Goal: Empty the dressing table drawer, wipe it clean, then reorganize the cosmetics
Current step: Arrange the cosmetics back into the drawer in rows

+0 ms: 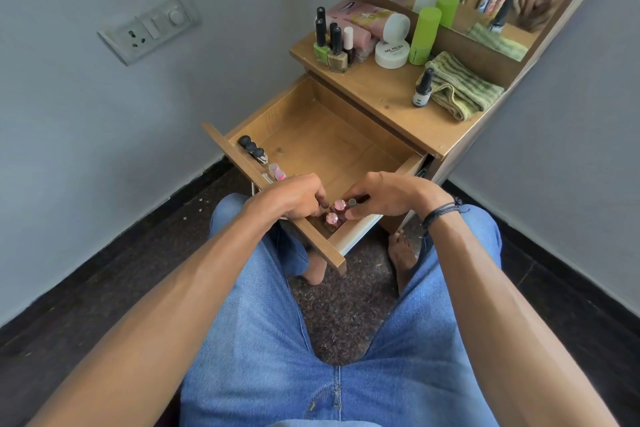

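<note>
Wooden drawer [313,135]: two rose-capped bottles [340,204].

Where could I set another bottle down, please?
Bare: the drawer floor behind the front row, and the tabletop between the white jar and the dropper bottle. Crowded: the drawer's front wall, where the left hand touches pink-capped bottles and the right hand pinches a dark bottle.

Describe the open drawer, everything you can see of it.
The drawer is light brown wood with a thicker front panel and a pale edge on its right side. It is pulled well out of the dressing table, floor mostly bare. Small bottles stand along the inside of the front panel: black-capped bottles, pink-capped bottles, then rose-capped bottles at the near corner. Both hands are there: the left hand at the rose caps, the right hand pinching a dark bottle.
</note>
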